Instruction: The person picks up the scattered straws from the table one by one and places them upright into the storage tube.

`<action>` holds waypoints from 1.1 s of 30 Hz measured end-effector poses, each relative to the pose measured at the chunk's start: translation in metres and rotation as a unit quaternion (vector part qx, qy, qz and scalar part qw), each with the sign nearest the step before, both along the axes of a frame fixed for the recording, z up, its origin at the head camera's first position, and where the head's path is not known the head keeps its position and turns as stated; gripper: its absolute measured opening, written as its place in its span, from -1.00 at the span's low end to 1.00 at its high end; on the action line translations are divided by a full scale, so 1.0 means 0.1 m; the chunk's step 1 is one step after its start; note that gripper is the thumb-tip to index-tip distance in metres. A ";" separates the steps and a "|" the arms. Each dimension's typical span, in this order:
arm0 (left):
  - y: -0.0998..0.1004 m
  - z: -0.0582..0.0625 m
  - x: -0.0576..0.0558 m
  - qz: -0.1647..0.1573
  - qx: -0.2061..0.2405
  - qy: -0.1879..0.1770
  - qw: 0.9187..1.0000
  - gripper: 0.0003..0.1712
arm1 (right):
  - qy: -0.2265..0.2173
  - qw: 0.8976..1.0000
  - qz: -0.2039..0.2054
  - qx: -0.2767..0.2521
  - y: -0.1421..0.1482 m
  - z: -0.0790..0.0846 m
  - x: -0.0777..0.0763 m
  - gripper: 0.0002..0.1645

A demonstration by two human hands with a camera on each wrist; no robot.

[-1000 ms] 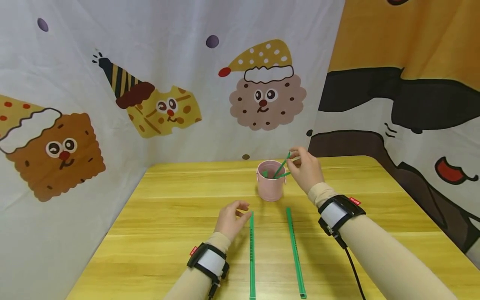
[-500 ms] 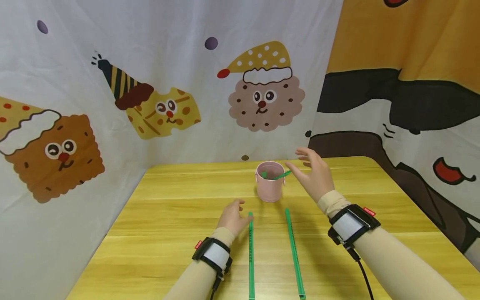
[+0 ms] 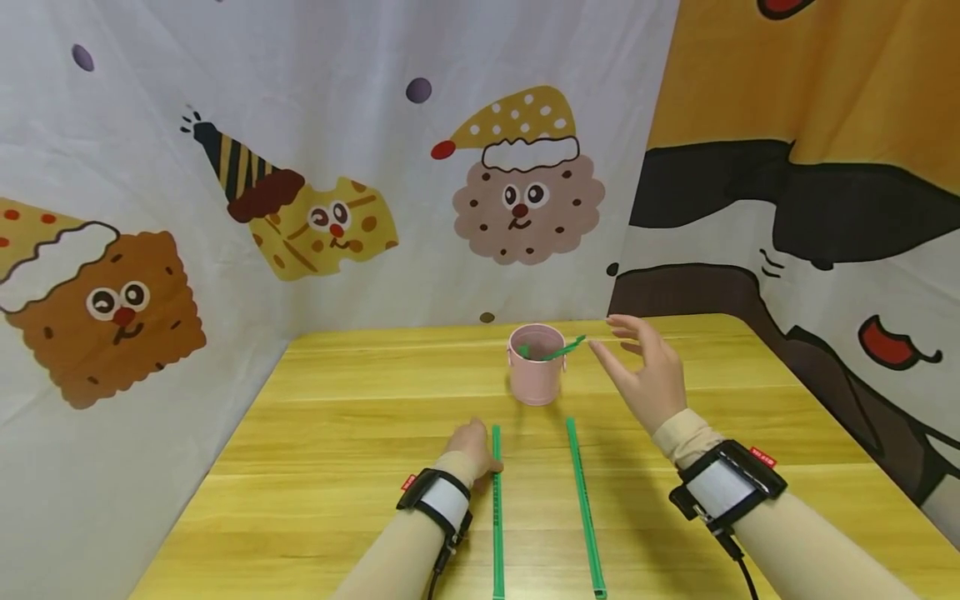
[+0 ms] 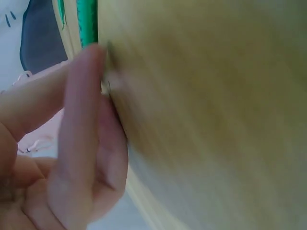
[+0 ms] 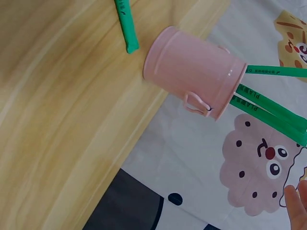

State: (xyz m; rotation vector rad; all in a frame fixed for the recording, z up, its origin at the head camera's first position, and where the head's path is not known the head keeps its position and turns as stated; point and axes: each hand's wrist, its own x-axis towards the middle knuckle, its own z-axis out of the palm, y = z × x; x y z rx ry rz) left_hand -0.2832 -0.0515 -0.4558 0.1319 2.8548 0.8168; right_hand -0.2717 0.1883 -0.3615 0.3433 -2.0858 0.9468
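A pink bucket [image 3: 535, 383] near the back of the table holds several green wrapped straws [image 5: 276, 109], "PLA" printed on some. To its right, my right hand [image 3: 651, 379] hovers with fingers spread and holds nothing; only fingertips [image 5: 296, 201] enter the right wrist view. Two more wrapped straws lie lengthwise in front of the bucket. At the left straw [image 3: 498, 525], my left hand [image 3: 472, 450] has its fingers bent and its thumb across the wrapper. The left wrist view shows the fingertips pinching that straw [image 4: 88, 24]. The right straw [image 3: 585, 508] lies untouched.
The wooden table [image 3: 337, 467] ends just behind the bucket, against a white curtain [image 3: 360, 100] with cartoon prints. Black straps with cameras [image 3: 438, 500] sit on both wrists, and a cable hangs from each.
My right hand let go of a straw at the bucket and drew away to the right. My left hand slid nearer along the left straw, and its fingers closed on it.
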 end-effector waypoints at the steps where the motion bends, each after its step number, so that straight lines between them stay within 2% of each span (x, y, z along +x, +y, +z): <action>1: 0.00 0.00 0.00 -0.002 0.000 -0.007 1.000 -0.50 | 0.001 1.000 0.000 0.001 0.01 -0.01 0.00 -0.47; 4: -0.02 0.00 -0.01 -0.006 0.015 -0.027 1.000 -0.60 | 0.001 1.000 0.001 0.005 0.02 -0.05 0.00 -0.47; 8: -0.06 0.00 -0.01 -0.001 0.046 -0.051 0.998 -0.61 | 0.001 1.000 0.004 0.008 0.00 -0.07 0.01 -0.46; 13: -0.11 0.02 -0.02 -0.002 0.051 -0.045 0.998 -0.79 | 0.002 1.000 0.003 0.005 0.00 -0.06 0.02 -0.47; 18: -0.18 0.10 -0.03 -0.009 0.096 -0.021 0.995 -0.74 | 0.003 1.000 -0.002 0.001 0.01 -0.05 0.03 -0.47; 21: -0.20 0.22 -0.03 -0.012 0.168 -0.007 0.986 -0.67 | 0.012 1.000 -0.001 -0.002 0.00 -0.04 0.02 -0.47; 24: -0.18 0.40 0.00 -0.028 0.232 0.029 0.972 -0.64 | 0.029 1.000 0.007 -0.001 0.00 -0.02 0.01 -0.47; 29: -0.09 0.71 0.14 -0.081 0.273 0.136 0.949 -0.64 | 0.048 0.998 0.040 -0.003 -0.08 0.05 0.02 -0.44; 31: -0.04 0.82 0.21 -0.100 0.280 0.180 0.938 -0.64 | 0.028 0.997 0.065 -0.021 -0.13 0.11 0.05 -0.42; 33: 0.02 0.91 0.28 -0.118 0.284 0.219 0.926 -0.65 | -0.012 0.994 0.095 -0.045 -0.19 0.16 0.09 -0.41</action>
